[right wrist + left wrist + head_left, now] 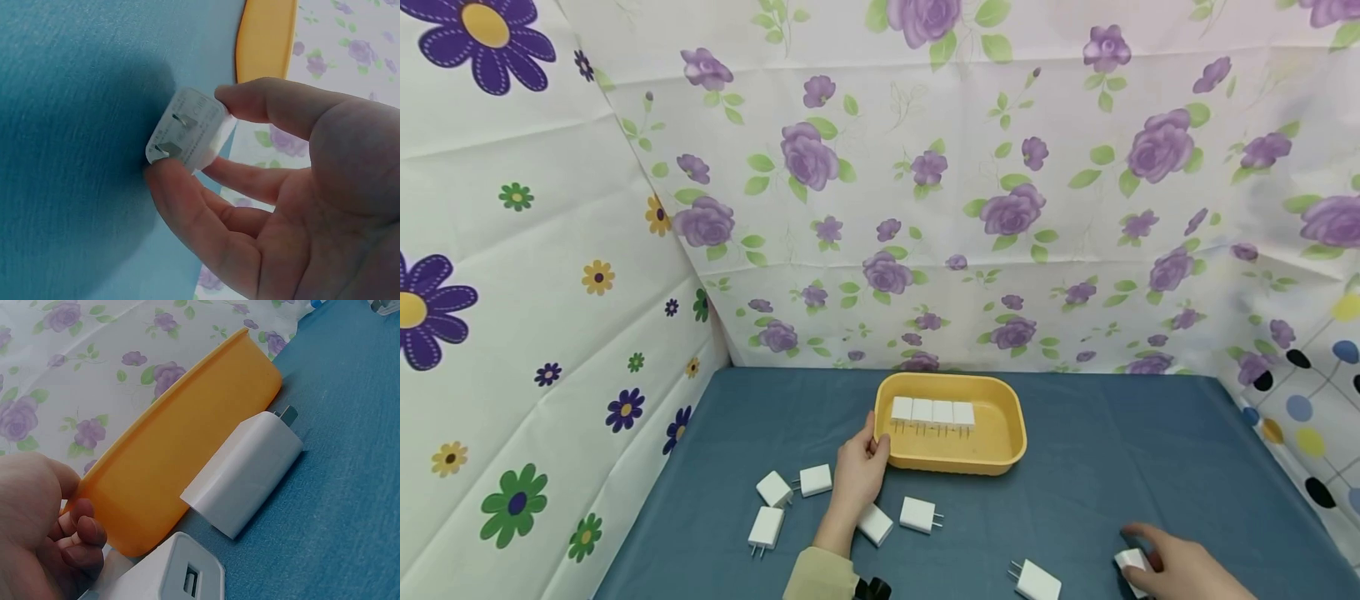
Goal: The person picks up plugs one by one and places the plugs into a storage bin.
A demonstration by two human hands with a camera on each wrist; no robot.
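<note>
In the head view a yellow tray [925, 463] holds several white plug adapters [943, 412] in a row, prongs toward the near side. My left hand [859, 471] grips the tray's left rim between thumb and fingers; the left wrist view shows that hand [50, 531] at the end of the yellow tray [169, 450]. At the right front, my right hand [1187, 567] pinches a white adapter [1131, 567]. In the right wrist view, thumb and fingers of my right hand [269, 169] hold that adapter [187, 128] by its edges, its two prongs facing the camera.
Several loose adapters lie left of and below the tray, among them one [766, 527] at the left and one [917, 515] just in front of the tray. Another adapter [1039, 581] lies near the front edge of view. Flowered cloth [925, 208] hangs behind the blue table [1090, 467].
</note>
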